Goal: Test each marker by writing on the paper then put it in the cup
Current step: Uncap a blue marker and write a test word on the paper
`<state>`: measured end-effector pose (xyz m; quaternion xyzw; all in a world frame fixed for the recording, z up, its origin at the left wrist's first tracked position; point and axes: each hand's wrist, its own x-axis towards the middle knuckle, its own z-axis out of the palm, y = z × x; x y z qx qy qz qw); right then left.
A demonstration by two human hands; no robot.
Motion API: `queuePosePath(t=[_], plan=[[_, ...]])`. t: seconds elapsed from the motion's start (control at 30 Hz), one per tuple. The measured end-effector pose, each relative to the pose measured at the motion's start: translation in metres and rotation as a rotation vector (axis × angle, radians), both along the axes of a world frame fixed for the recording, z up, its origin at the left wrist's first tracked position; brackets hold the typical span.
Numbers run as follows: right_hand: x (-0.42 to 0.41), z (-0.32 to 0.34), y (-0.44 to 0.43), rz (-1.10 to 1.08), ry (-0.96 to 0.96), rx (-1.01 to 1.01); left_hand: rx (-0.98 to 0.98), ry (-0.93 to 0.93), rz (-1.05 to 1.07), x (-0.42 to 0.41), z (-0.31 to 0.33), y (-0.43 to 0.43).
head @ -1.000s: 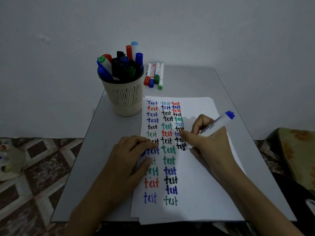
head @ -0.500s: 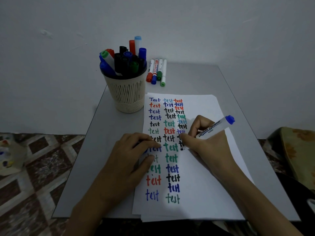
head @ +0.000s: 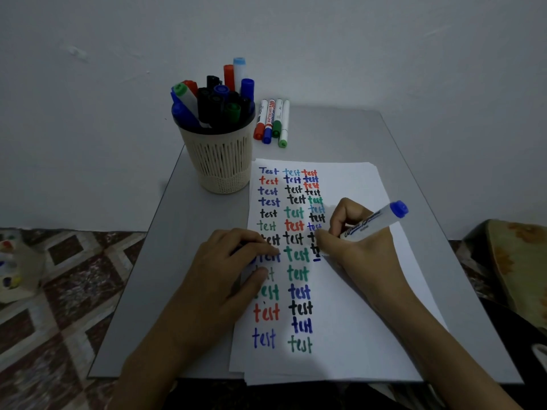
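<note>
I see the grey counter [head: 183, 291] carrying the white paper [head: 355, 335] across its 6 o'clock half. Three columns of "test" run down the paper in blue, red, black and green, and the third column is the shortest.

At 11 o'clock from the sheet stands the slatted cup [head: 219, 164], crowded with capped markers, so I judge most of the job done.

The left grip [head: 225, 270] presses the sheet's 9 o'clock side with fingers laid down, holding nothing I can make out. The right grip [head: 364, 250], at 3 o'clock, is curled round a pen.

Four loose markers [head: 272, 122] lie at 12 o'clock, just beside the cup. They look untested to me.

The held blue marker [head: 373, 223] has its tip on the third column, above a short blue stroke [head: 316, 258]. It goes in the cup once its word is finished.
</note>
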<state>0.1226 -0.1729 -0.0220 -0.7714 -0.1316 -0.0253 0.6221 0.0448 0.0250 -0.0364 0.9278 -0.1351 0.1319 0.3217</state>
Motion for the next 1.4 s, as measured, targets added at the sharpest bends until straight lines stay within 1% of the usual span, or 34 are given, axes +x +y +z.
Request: queuePosePath(t=[0.1,0.23,0.37,0.57,0.63,0.73,0.83,1.0,1.13,1.23,1.37,1.4], plan=[[0.0010,0.0004,-0.0009,0.013,0.030,-0.028,0.004,-0.001,-0.005,0.0003,0.0001,0.0000],[-0.0012,0.0034,-0.0013,-0.024,0.027,0.049,0.006,-0.001,-0.001,0.0002,0.0001,0.0003],[-0.0029,0.0027,-0.0015,-0.031,0.007,0.004,0.000,-0.001,-0.001,0.0001,0.0008,-0.0004],[-0.0020,0.0014,-0.0019,0.005,0.005,0.004,-0.010,-0.006,-0.004,0.0005,0.0003,-0.0002],[-0.0020,0.0019,-0.0015,0.004,0.023,0.023,-0.001,-0.003,-0.006,0.0002,0.0004,0.0001],[-0.0032,0.0035,-0.0014,-0.038,-0.007,0.066,0.007,-0.002,-0.005,0.0004,0.0005,0.0005],[-0.0039,0.0031,-0.0020,-0.035,-0.029,0.036,0.005,0.008,0.000,-0.0003,0.0007,-0.0005],[-0.0019,0.0024,-0.0026,0.005,0.009,0.028,0.006,0.005,-0.005,-0.0005,0.0015,-0.0003],[-0.0037,0.0040,-0.0026,-0.034,-0.009,0.092,-0.001,0.008,-0.001,-0.0005,0.0013,0.0003],[-0.0059,0.0051,-0.0013,-0.042,-0.016,0.061,-0.002,0.014,-0.005,-0.0008,0.0012,-0.0003],[-0.0044,0.0059,-0.0021,-0.053,-0.007,0.132,-0.013,0.021,0.000,-0.0007,0.0017,0.0000],[-0.0047,0.0057,-0.0022,-0.049,-0.012,0.121,-0.021,0.026,0.006,-0.0009,0.0021,-0.0005]])
